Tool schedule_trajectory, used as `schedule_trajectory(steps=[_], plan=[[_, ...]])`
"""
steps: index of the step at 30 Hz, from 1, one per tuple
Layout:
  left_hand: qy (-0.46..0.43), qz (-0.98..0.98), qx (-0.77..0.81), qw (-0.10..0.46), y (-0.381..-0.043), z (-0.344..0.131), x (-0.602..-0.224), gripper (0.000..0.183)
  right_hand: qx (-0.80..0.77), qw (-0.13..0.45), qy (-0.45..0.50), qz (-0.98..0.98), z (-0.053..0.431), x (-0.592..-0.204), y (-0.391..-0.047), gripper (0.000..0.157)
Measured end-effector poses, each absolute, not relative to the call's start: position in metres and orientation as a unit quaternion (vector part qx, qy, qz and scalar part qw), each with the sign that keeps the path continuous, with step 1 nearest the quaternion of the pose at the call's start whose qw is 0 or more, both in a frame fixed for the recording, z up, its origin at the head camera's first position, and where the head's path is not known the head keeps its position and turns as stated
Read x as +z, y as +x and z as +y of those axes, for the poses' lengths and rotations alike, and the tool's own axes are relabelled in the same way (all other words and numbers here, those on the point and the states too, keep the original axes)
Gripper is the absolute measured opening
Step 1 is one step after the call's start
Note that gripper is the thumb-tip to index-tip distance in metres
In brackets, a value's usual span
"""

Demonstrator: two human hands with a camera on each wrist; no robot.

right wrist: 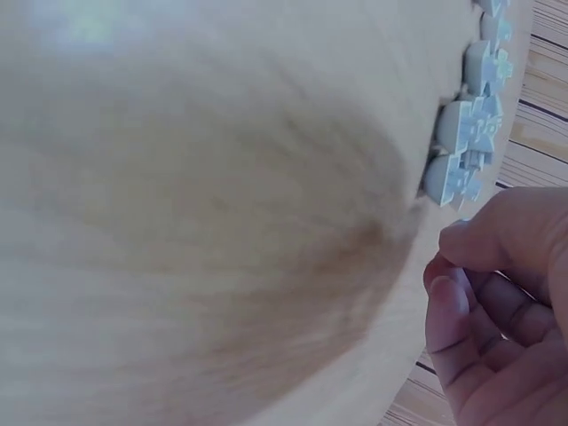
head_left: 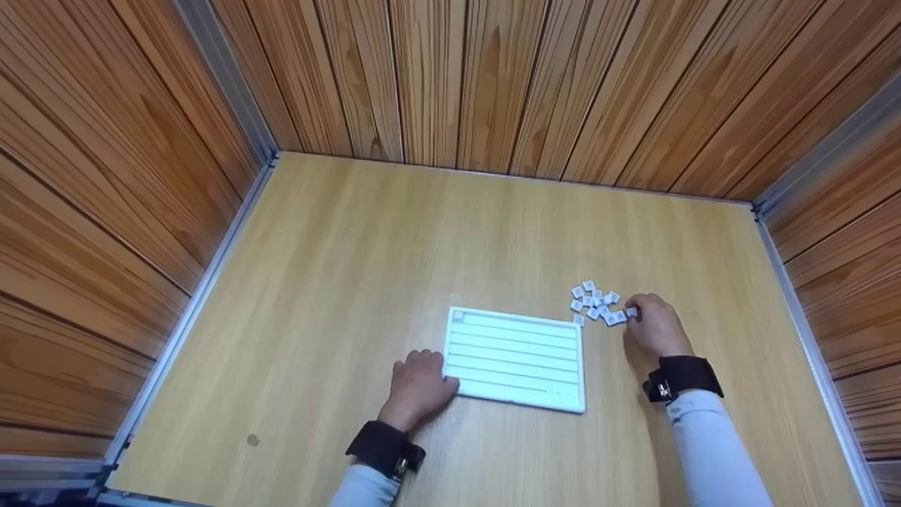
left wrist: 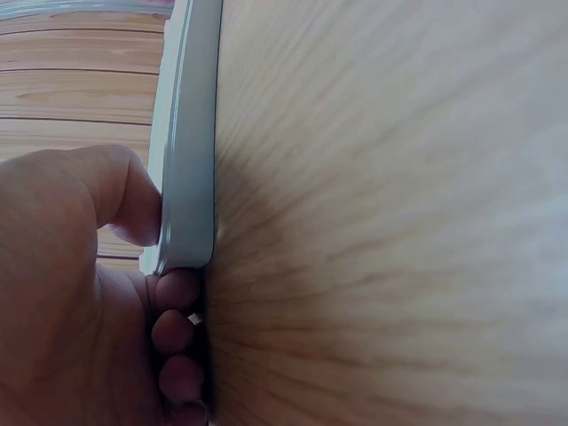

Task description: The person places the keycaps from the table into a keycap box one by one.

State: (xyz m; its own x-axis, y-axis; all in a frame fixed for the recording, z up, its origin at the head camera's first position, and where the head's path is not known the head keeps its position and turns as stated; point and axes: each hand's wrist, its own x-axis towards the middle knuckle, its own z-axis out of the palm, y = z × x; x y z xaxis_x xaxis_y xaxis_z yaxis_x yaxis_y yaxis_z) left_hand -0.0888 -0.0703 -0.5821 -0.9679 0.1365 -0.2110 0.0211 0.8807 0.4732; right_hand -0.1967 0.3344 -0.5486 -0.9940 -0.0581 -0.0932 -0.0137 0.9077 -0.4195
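A white ridged tray (head_left: 517, 359) lies flat on the table, with a single small keycap (head_left: 458, 317) in its upper left corner. My left hand (head_left: 420, 384) grips the tray's left edge near the lower corner; in the left wrist view the thumb (left wrist: 133, 204) presses the tray's rim (left wrist: 191, 142) and the curled fingers sit against its end. Right of the tray, my right hand (head_left: 658, 327) pinches a pale keycap (head_left: 632, 313) beside a loose pile of keycaps (head_left: 595, 303). In the right wrist view the thumb and index fingertip nearly meet, and the pinched keycap is hidden.
Several of the keycaps (right wrist: 457, 142) stand close to my right fingertips. One keycap (head_left: 578, 320) lies at the tray's upper right corner. Wood-plank walls (head_left: 493, 84) and metal rails (head_left: 190, 303) border the table. A dark round spot (head_left: 253, 440) marks the table at left.
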Motion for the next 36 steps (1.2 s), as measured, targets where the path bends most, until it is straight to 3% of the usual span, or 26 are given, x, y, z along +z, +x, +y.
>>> schedule_trajectory(steps=[20, 30, 36], plan=[[0.041, 0.963, 0.238, 0.123, -0.092, -0.070, -0.580, 0.024, -0.252, 0.021, -0.038, 0.967, 0.311, -0.543, -0.198, 0.034], [0.037, 0.965, 0.231, 0.123, -0.092, -0.068, -0.582, 0.023, -0.267, -0.005, -0.071, 0.961, 0.296, -0.543, -0.201, 0.029], [0.031, 0.965, 0.225, 0.128, -0.092, -0.067, -0.583, 0.024, -0.285, 0.009, -0.063, 0.956, 0.280, -0.542, -0.202, 0.024]])
